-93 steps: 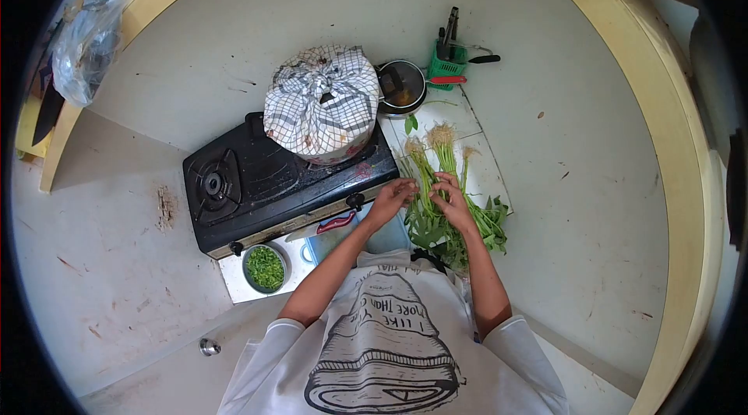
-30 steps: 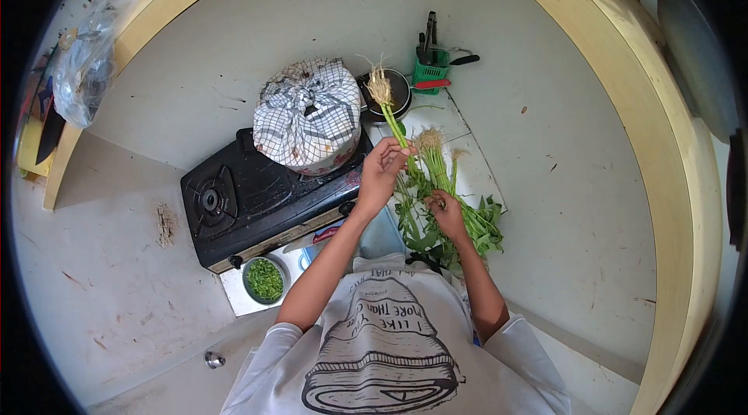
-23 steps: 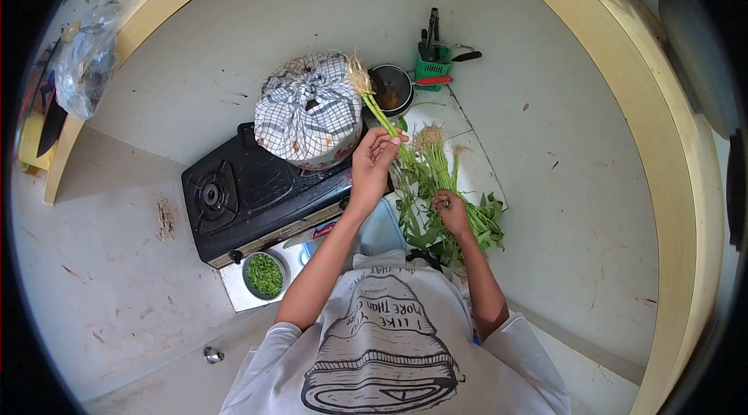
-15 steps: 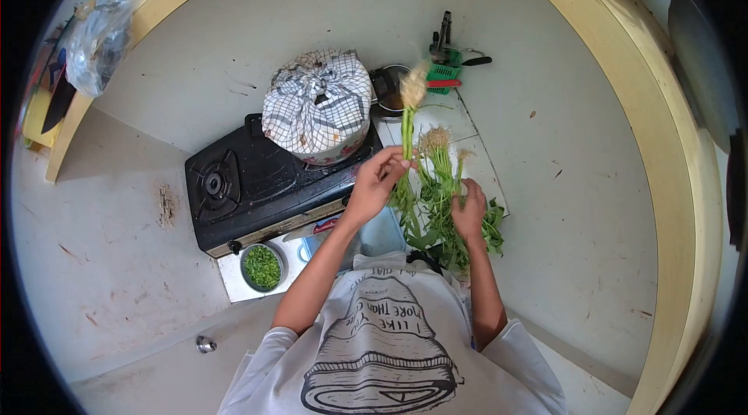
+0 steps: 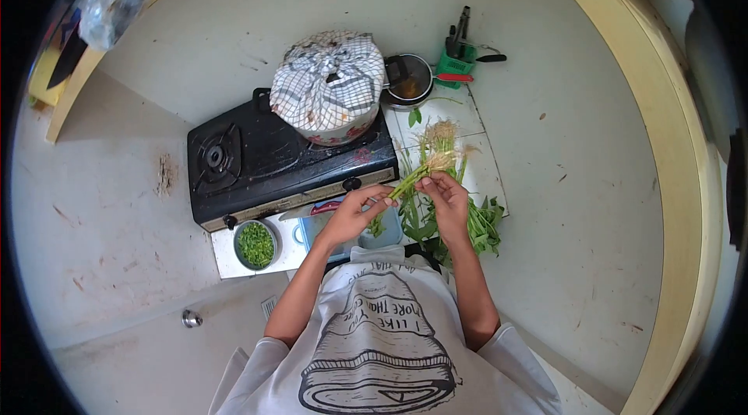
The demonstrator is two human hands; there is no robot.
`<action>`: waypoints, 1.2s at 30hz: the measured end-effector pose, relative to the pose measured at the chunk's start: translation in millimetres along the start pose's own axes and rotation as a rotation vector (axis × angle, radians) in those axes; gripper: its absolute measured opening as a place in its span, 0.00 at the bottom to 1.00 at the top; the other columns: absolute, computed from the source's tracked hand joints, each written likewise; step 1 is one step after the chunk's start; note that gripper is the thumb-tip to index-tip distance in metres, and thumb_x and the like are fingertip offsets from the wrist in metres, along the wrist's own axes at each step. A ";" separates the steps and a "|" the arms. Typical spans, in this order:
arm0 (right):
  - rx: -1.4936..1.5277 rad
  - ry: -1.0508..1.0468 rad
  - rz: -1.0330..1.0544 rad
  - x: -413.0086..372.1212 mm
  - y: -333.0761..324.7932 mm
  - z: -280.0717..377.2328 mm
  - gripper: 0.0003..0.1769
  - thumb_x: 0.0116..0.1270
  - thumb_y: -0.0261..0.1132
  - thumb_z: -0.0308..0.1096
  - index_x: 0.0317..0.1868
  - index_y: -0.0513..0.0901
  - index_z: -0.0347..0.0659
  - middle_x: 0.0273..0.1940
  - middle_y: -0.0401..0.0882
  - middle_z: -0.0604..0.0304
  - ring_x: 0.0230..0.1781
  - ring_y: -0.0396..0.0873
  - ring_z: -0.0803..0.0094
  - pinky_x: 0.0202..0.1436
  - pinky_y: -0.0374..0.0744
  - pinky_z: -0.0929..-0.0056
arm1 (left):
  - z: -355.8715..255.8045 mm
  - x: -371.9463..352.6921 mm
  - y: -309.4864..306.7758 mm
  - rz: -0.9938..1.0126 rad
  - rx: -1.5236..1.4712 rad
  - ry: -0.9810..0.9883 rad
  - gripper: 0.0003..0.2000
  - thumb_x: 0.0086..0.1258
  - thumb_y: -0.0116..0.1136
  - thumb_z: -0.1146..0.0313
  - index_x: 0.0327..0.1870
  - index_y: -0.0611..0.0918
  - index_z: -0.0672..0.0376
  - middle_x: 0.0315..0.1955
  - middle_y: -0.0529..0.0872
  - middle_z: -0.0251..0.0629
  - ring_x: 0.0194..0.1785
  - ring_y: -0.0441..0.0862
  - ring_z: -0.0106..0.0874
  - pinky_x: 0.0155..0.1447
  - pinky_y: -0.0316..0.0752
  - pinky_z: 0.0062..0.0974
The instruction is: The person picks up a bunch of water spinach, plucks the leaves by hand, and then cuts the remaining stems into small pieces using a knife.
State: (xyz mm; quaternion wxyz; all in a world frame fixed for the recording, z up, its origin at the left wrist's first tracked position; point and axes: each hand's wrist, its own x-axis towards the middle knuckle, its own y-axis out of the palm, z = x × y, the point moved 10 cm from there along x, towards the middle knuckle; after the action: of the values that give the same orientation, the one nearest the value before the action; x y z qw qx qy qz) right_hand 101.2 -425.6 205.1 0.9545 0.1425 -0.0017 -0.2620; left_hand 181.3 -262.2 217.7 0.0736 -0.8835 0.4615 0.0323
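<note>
A small bunch of green stems point(image 5: 410, 181) with pale roots slants up to the right between my two hands. My left hand point(image 5: 357, 214) pinches the stems at their lower left, above a light-blue tray point(image 5: 386, 234) with some leaves showing. The fingers of my right hand point(image 5: 446, 201) close on the same stems just below the roots. Behind and beside my right hand, a larger pile of leafy greens point(image 5: 485, 228) lies on the white tiles, its brown roots pointing away from me. A red-handled knife point(image 5: 321, 208) rests across the tray's back left edge.
The black stove point(image 5: 273, 167) carries a large pot point(image 5: 335, 134) wrapped in checked cloth. A bowl of chopped greens point(image 5: 255, 245) stands front left. Behind lie a small pan point(image 5: 408, 88) and a green utensil basket point(image 5: 456, 64). A shelf edge point(image 5: 623, 33) curves around the right.
My left hand has lowered the bunch and tilted it over to the left. My right hand has left the pile and taken hold near the roots. The camera view has shifted slightly.
</note>
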 end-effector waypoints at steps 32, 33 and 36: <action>-0.006 0.309 0.434 -54.8 202.0 -87.0 0.13 0.79 0.61 0.26 0.60 0.74 0.37 0.47 0.86 0.56 0.47 0.84 0.72 0.52 0.81 0.70 | 56.2 -193.7 -126.3 -0.578 -0.200 -0.111 0.09 0.84 0.55 0.70 0.58 0.79 0.62 0.33 0.80 0.27 0.38 0.78 0.19 0.43 0.74 0.20; -0.086 0.311 0.477 -54.0 207.6 -89.2 0.13 0.79 0.61 0.26 0.60 0.74 0.37 0.47 0.87 0.57 0.46 0.85 0.72 0.52 0.81 0.70 | 53.6 -197.2 -134.7 -0.585 -0.156 -0.095 0.09 0.84 0.55 0.70 0.58 0.79 0.62 0.33 0.79 0.27 0.37 0.78 0.19 0.42 0.73 0.20; -0.407 0.157 0.514 -45.6 217.0 -90.7 0.09 0.78 0.64 0.29 0.54 0.80 0.36 0.44 0.88 0.57 0.42 0.84 0.74 0.47 0.80 0.72 | 35.6 -207.7 -166.1 -0.590 0.063 -0.077 0.09 0.82 0.56 0.71 0.56 0.79 0.64 0.31 0.81 0.33 0.35 0.80 0.22 0.42 0.74 0.24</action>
State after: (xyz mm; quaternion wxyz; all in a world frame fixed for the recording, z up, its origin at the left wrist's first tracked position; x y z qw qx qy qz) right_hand 177.4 -199.8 180.6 0.9954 -0.0363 0.0883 0.0040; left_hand 199.1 5.4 225.2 0.1246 -0.9748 0.1826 0.0287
